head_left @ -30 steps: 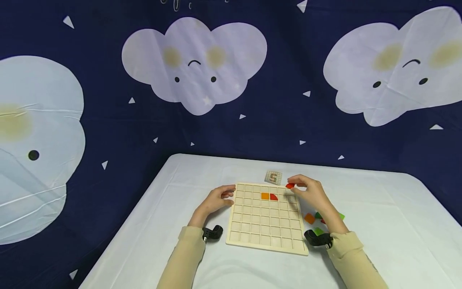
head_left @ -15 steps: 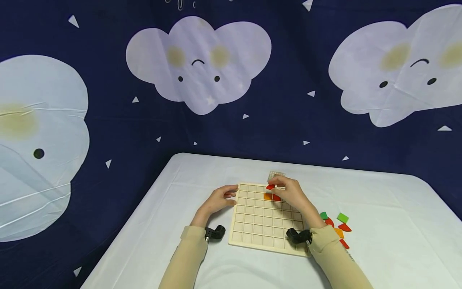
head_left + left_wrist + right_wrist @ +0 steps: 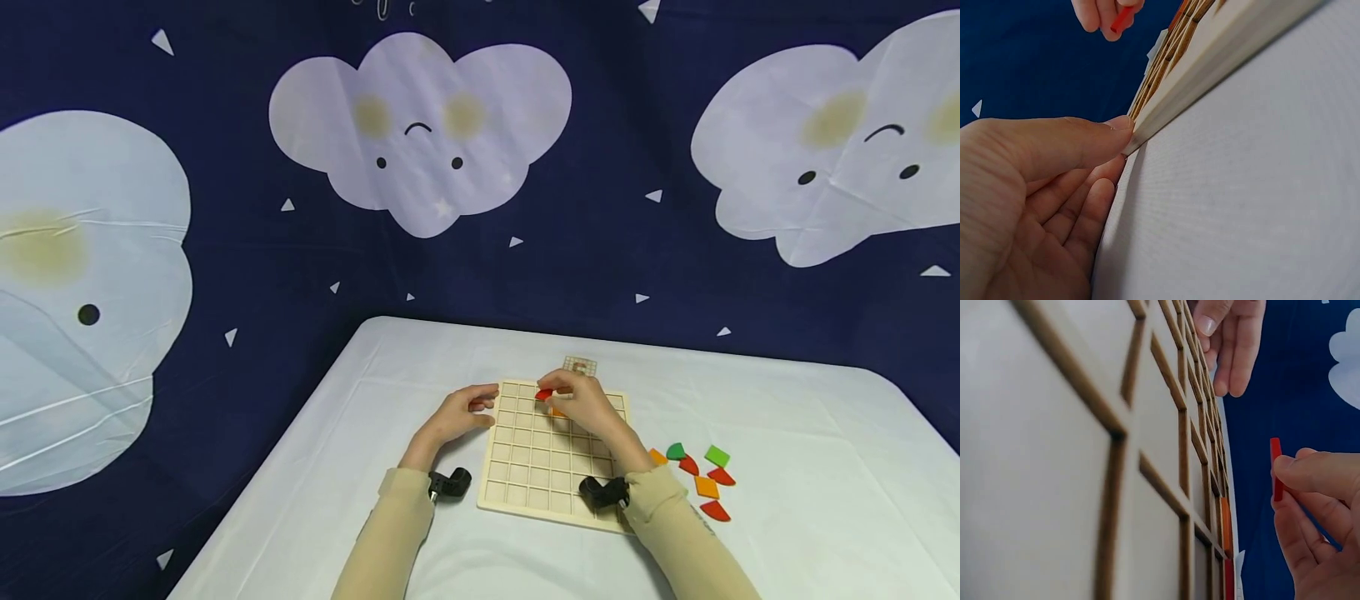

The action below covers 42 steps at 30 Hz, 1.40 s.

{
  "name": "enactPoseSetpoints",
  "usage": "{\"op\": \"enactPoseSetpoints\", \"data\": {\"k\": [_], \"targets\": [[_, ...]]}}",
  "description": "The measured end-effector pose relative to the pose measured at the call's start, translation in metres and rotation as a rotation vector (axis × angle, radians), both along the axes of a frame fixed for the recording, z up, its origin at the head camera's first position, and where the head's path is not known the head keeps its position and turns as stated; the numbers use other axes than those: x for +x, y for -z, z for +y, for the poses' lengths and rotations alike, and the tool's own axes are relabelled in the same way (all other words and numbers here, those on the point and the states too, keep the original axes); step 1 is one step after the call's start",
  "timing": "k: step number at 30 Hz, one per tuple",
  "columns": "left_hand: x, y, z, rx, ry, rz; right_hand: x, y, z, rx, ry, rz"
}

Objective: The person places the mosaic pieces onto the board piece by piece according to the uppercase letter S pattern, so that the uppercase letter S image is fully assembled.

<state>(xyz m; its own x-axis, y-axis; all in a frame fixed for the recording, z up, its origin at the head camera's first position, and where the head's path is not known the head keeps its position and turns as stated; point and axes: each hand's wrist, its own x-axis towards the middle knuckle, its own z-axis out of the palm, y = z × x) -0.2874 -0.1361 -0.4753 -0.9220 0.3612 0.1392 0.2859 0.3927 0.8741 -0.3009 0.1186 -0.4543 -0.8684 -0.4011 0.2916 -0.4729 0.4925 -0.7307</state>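
My right hand (image 3: 585,404) pinches a red quarter-circle tile (image 3: 543,395) between thumb and fingers, over the upper part of the pale wooden grid board (image 3: 517,475). In the right wrist view the tile (image 3: 1277,469) is held edge-on, apart from the board. An orange square tile (image 3: 1226,525) and another red tile (image 3: 1229,578) sit in neighbouring cells; in the head view my right hand covers most of them. My left hand (image 3: 457,414) rests at the board's left edge, fingers apart. In the left wrist view its thumb tip (image 3: 1122,123) touches the board's corner.
Right of the board lie several loose tiles: a green quarter-circle (image 3: 676,451), a light green square (image 3: 717,456), an orange square (image 3: 707,487) and red quarter-circles, one nearest the front (image 3: 715,511). Behind the board is a small gridded card (image 3: 581,364), partly hidden by my right hand.
My right hand has carried the red quarter-circle tile leftward from the board's upper right to above its upper middle, uncovering the loose tiles. The left hand stays at the board's edge.
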Motion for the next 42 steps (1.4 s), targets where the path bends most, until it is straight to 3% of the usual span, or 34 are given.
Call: {"op": "enactPoseSetpoints", "data": {"k": [8, 14, 25, 42], "targets": [[-0.001, 0.002, 0.001, -0.025, -0.007, -0.015, -0.003, 0.012, -0.002, 0.022, -0.012, -0.052], [-0.001, 0.001, 0.001, -0.028, -0.006, -0.012, -0.004, 0.017, -0.002, 0.043, -0.039, -0.042], [-0.001, 0.001, 0.001, -0.037, -0.011, -0.011, -0.003, 0.014, -0.001, 0.068, -0.087, -0.010], [-0.001, 0.002, 0.000, -0.027, -0.001, -0.002, -0.002, 0.015, -0.002, 0.070, -0.080, -0.025]]}}
